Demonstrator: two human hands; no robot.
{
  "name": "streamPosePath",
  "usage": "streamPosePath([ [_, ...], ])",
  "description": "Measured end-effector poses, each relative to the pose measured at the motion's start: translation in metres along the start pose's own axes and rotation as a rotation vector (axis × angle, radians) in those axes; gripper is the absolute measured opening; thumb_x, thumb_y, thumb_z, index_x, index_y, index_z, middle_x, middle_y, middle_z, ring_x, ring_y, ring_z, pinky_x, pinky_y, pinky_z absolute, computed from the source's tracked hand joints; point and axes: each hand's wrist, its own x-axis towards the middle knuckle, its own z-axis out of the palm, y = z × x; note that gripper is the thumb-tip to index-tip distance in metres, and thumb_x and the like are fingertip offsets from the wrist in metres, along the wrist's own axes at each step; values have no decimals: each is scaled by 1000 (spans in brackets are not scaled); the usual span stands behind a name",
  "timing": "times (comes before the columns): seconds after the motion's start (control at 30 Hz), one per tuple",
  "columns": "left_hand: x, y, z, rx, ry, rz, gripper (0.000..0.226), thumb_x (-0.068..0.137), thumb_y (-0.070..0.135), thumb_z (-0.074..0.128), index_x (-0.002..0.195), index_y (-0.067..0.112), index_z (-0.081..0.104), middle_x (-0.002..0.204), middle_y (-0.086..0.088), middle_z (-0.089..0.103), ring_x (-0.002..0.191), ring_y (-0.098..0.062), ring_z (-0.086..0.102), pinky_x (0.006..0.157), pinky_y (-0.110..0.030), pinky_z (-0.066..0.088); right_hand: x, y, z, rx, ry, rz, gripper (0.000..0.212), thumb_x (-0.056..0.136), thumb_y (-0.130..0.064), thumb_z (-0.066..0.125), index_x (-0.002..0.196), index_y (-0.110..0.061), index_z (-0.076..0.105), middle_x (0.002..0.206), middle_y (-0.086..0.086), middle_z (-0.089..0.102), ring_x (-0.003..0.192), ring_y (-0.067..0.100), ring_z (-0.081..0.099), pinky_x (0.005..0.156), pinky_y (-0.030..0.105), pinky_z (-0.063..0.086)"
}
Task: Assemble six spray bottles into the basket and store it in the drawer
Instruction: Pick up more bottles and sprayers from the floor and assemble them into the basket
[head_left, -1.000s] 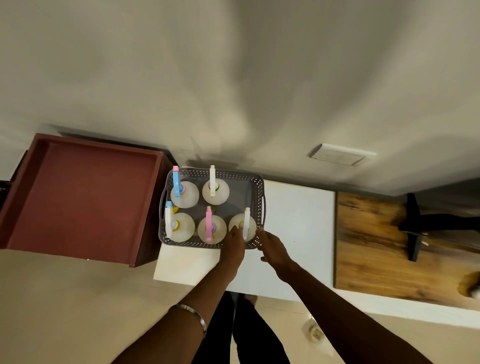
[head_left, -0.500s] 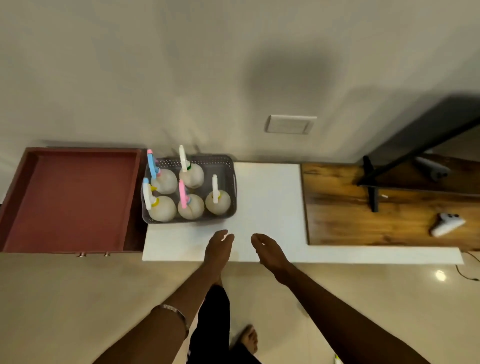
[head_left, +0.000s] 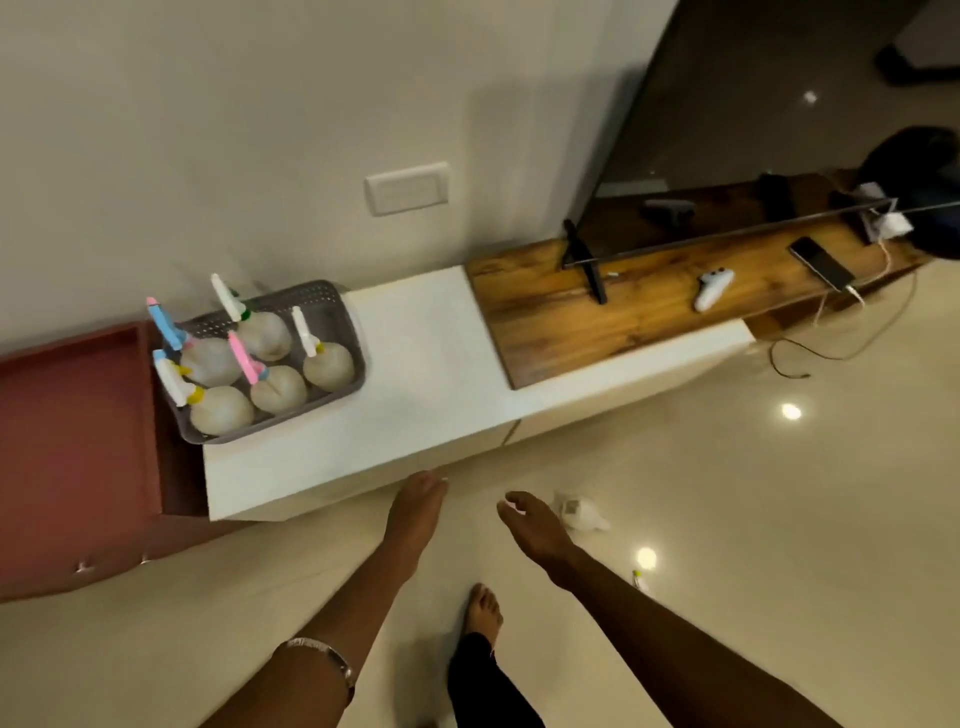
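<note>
pale wall (head_left: 260, 104), glossy cream floor (head_left: 727, 519), white cabinet (head_left: 426, 364) beside wooden shelf (head_left: 623, 312).

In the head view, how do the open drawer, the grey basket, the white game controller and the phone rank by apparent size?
Largest to smallest:
1. open drawer, cut off by the frame
2. grey basket
3. phone and white game controller look alike; both lie farther off, so I cannot rank them.

A grey basket (head_left: 337, 312) is seen on the white counter (head_left: 426, 364); a controller (head_left: 712, 289) and phone (head_left: 823, 263) are laid on the adjoining wooden top (head_left: 639, 312).
</note>
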Motion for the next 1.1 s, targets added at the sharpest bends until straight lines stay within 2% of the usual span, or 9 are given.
streamPosePath([
  [0.13, -33, -36, 15, 57, -70, 13, 41, 92, 32, 55, 128, 11, 54, 132, -11, 56, 114, -25, 54, 88, -31, 41, -43, 51, 9, 38, 63, 36, 55, 99, -41, 49, 148, -16, 43, 154, 5, 41, 138, 20, 43, 106, 29, 36],
  [0.23, -61, -66, 23, 71, -114, 17, 44, 93, 33, 55, 133, 16, 51, 136, -5, 52, 111, -17, 51, 88, -29, 38, -77, 87, 19, 46, 109, 60, 55, 99, -39, 50, 147, -14, 44, 152, 6, 43, 137, 20, 45, 102, 25, 37],
  [0.33, -85, -95, 30, 87, -158, 10, 45, 93, 34, 55, 136, 20, 49, 141, -5, 50, 113, -14, 49, 90, -28, 37, -107, 120, 30, 24, 144, 75, 53, 99, -37, 51, 146, -13, 45, 152, 6, 44, 139, 19, 42, 111, 29, 36],
  [0.43, -102, -118, 39, 127, -179, -28, 46, 93, 32, 56, 137, 19, 47, 144, -7, 48, 124, -21, 50, 91, -28, 38, -131, 148, 37, -8, 146, 93, 53, 100, -36, 51, 147, -13, 44, 152, 7, 43, 139, 20, 43, 114, 32, 35],
  [0.6, -119, -135, 75, 190, -219, -71, 50, 93, 32, 57, 140, 20, 43, 146, -9, 46, 128, -24, 48, 92, -29, 38, -152, 191, 24, -43, 113, 130, 54, 101, -36, 48, 150, -15, 38, 155, 5, 38, 140, 19, 41, 116, 30, 32],
  [0.8, -106, -119, 151, 303, -283, -33, 50, 92, 34, 58, 138, 21, 45, 141, -7, 49, 123, -20, 50, 93, -28, 39, -132, 244, -34, 46, 178, 206, 53, 100, -35, 49, 149, -14, 40, 152, 7, 42, 139, 20, 42, 114, 31, 34],
  [0.97, -61, -101, 229, 385, -297, 13, 48, 92, 34, 59, 137, 22, 46, 139, -6, 50, 113, -15, 51, 89, -28, 41, -75, 295, -89, 105, 256, 272, 49, 99, -33, 50, 144, -14, 45, 145, 10, 50, 133, 22, 48, 109, 32, 38],
  [1.1, -6, -104, 293, 444, -285, 21, 48, 91, 34, 61, 136, 22, 48, 139, -7, 51, 122, -20, 52, 98, -32, 43, -14, 341, -123, 156, 332, 349, 46, 98, -29, 54, 140, -10, 49, 134, 14, 59, 125, 27, 54, 104, 33, 42],
])
